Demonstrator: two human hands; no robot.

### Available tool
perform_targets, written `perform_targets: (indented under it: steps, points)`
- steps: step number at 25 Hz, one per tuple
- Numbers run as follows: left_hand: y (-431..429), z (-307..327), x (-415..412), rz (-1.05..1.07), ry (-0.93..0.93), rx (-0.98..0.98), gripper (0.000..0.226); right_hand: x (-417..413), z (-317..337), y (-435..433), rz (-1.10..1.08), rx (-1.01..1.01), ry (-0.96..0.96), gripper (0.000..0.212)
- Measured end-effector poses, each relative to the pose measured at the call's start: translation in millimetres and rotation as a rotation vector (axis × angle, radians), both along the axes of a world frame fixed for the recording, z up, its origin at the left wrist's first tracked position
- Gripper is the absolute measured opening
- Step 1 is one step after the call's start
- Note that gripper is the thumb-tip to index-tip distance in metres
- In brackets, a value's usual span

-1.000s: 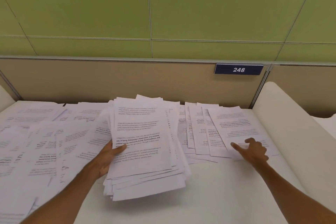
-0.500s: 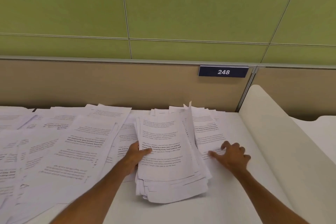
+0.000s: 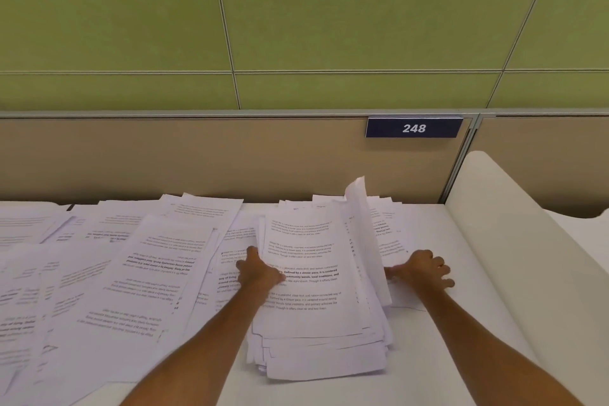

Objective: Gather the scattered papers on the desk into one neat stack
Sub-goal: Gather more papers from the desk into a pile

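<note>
A thick, uneven stack of printed papers (image 3: 313,316) lies in the middle of the white desk (image 3: 438,356). My left hand (image 3: 260,270) grips the stack's left edge, thumb on the top sheet. My right hand (image 3: 425,270) presses flat on several sheets to the right (image 3: 389,237) and pushes them against the stack, so that one sheet (image 3: 362,227) curls upright along the stack's right side. Many loose printed sheets (image 3: 115,280) lie spread and overlapping across the left half of the desk.
A beige partition (image 3: 197,158) with a blue plate reading 248 (image 3: 414,127) closes the desk's far side, below a green wall. A cream side divider (image 3: 527,257) rises along the right edge. Bare desk shows in front of the stack.
My left hand has slid the stack to the right. My right hand has swept the right-hand sheets left against it, and one sheet now stands curled up.
</note>
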State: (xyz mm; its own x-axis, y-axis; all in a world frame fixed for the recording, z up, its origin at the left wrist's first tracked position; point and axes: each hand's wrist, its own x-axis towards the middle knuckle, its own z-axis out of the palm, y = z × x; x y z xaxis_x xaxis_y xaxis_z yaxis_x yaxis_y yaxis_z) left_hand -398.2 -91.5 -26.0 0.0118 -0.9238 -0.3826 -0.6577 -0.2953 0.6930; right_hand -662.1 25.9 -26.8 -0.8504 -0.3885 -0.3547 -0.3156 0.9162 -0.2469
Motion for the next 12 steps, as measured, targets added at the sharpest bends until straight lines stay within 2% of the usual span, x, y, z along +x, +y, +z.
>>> perform_targets:
  steps: [2, 4, 6, 8, 10, 12]
  points:
    - [-6.2, -0.6, 3.3, 0.102, 0.274, 0.141, 0.068, -0.1, 1.6, -1.1, -0.035, 0.004, -0.029, 0.100]
    - [-5.9, 1.2, 6.7, 0.093, 0.409, 0.267, 0.065, 1.9, 0.8, -2.0, -0.041, -0.016, -0.030, 0.091]
    - [-2.7, -0.3, 9.0, 0.011, 0.397, 0.258, 0.058, 4.6, 0.8, -4.0, -0.034, -0.121, -0.051, 0.089]
    - [0.4, -3.9, 11.7, -0.055, 0.338, 0.168, 0.054, 3.5, 3.1, -5.2, -0.087, -0.320, -0.169, 0.087]
    - [1.9, -6.3, 16.8, -0.119, 0.286, 0.089, 0.054, -0.4, 3.3, -2.3, -0.141, -0.432, -0.278, 0.074]
    - [0.7, -2.0, 26.6, -0.185, 0.333, 0.100, 0.054, -6.1, -1.6, 5.5, -0.106, -0.502, -0.350, 0.056]
